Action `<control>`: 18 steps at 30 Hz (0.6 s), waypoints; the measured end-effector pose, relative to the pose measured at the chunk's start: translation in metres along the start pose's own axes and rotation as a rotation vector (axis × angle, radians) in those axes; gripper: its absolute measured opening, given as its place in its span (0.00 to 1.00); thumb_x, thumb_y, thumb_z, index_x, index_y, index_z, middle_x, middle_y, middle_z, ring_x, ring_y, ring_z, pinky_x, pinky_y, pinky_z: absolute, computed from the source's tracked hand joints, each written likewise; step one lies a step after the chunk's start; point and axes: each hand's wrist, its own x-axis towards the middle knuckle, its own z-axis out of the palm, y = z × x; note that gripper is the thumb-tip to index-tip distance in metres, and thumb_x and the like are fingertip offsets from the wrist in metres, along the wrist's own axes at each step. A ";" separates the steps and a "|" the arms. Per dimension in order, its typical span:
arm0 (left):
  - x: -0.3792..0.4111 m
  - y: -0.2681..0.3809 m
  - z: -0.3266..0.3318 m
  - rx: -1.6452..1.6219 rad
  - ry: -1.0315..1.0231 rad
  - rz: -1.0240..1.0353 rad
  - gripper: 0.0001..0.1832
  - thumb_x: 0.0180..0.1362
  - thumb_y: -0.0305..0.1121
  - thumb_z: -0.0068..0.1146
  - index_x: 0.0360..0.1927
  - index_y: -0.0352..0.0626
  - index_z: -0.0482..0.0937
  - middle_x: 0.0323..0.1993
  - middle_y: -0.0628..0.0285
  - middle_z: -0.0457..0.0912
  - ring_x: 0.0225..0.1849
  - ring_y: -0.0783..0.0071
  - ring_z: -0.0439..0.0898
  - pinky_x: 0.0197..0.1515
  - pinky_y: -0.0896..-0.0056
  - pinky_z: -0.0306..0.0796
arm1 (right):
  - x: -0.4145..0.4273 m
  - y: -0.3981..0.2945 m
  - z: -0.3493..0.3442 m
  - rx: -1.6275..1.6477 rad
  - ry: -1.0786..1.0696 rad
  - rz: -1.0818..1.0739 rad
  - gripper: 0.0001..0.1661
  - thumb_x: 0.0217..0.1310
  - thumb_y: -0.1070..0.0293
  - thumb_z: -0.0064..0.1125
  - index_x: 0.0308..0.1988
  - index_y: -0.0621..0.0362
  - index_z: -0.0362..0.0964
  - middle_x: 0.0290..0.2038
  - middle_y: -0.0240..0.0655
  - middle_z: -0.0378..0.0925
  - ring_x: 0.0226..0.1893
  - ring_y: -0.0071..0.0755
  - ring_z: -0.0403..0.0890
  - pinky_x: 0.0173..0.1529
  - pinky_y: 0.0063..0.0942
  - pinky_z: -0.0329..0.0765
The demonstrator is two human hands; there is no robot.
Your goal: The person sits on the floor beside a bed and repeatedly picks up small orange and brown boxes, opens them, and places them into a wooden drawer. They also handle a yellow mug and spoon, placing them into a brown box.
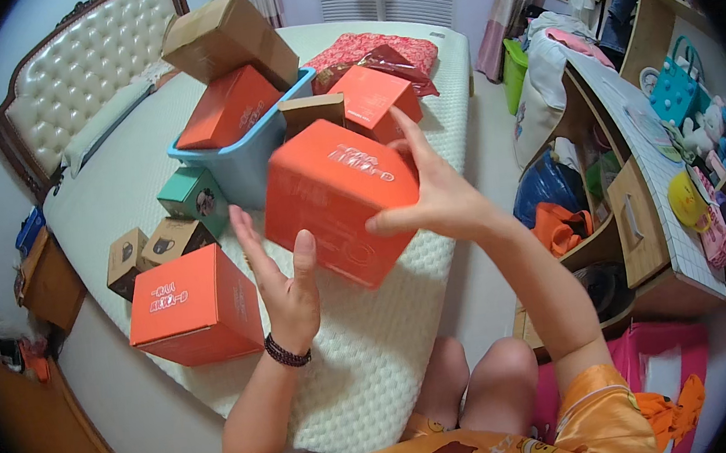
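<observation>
My right hand (435, 186) grips an orange-red cardboard box (340, 202) by its right side, thumb on the near face and fingers around the far edge. The box is tilted and appears lifted over the mattress (375, 338); it bears white writing. My left hand (286, 281), with a dark bead bracelet on its wrist, is open, palm toward that box, with no thing in it. Just left of it, a second orange-red box (175, 299) rests on the mattress. Behind that stand two small brown boxes with cup pictures (175, 241) and a green box (190, 195).
A blue plastic tub (248, 172) holds another orange-red box (228, 108) and a large brown carton (230, 38). Beyond the held box are another orange-red box (379, 95) and a red patterned pillow (377, 49). A cluttered desk (631, 125) stands right of the bed.
</observation>
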 end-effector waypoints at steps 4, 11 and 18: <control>-0.002 0.000 -0.001 0.041 0.048 -0.009 0.45 0.67 0.53 0.50 0.72 0.30 0.45 0.73 0.43 0.49 0.74 0.54 0.49 0.74 0.57 0.42 | 0.000 -0.003 0.014 -0.516 -0.099 -0.402 0.73 0.29 0.52 0.71 0.71 0.66 0.39 0.54 0.56 0.63 0.56 0.57 0.63 0.64 0.48 0.55; -0.006 -0.026 -0.001 -0.196 0.030 -0.199 0.30 0.71 0.39 0.46 0.69 0.33 0.54 0.68 0.45 0.60 0.71 0.62 0.59 0.71 0.62 0.53 | 0.001 0.035 0.009 -0.468 -0.292 -0.198 0.75 0.34 0.40 0.75 0.71 0.67 0.42 0.62 0.60 0.58 0.65 0.62 0.57 0.69 0.51 0.51; -0.011 -0.012 0.007 -0.267 -0.071 -0.195 0.30 0.70 0.36 0.48 0.69 0.32 0.56 0.64 0.53 0.67 0.64 0.69 0.68 0.66 0.68 0.60 | 0.022 0.017 -0.005 -0.337 -0.425 -0.188 0.54 0.46 0.50 0.72 0.62 0.75 0.58 0.52 0.57 0.74 0.55 0.54 0.75 0.60 0.38 0.71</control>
